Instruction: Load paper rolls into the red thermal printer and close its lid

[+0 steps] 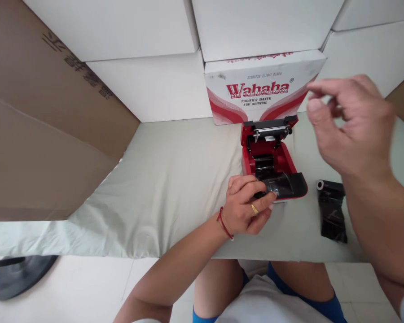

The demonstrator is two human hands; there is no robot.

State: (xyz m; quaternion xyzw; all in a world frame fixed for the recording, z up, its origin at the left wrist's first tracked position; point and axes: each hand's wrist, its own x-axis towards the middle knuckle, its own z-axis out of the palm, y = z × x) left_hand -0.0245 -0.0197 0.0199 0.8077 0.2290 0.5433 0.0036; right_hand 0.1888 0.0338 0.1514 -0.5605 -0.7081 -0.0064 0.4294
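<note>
A small red label printer [291, 161] stands on the cloth with its black-edged lid raised. Inside it lies a dark, shiny ribbon roll [263, 162], and glossy black ribbon film [278, 185] runs over the front panel. My left hand [247, 202], wearing a ring and a red cord, is closed on the film at the printer's front left edge; its thumb is mostly hidden. My right hand [355, 121] is raised in the air to the printer's right, slightly blurred. Its thumb and index finger are apart, the other fingers curl, and I see nothing held.
Right of the printer lies a loose black ribbon roll [332, 211] with a pale core and unwound film. A Wahaha carton [262, 107] stands right behind the printer, before stacked white boxes [148, 85]. A large brown carton [47, 134] fills the left. The pale green cloth [168, 188] covers the table.
</note>
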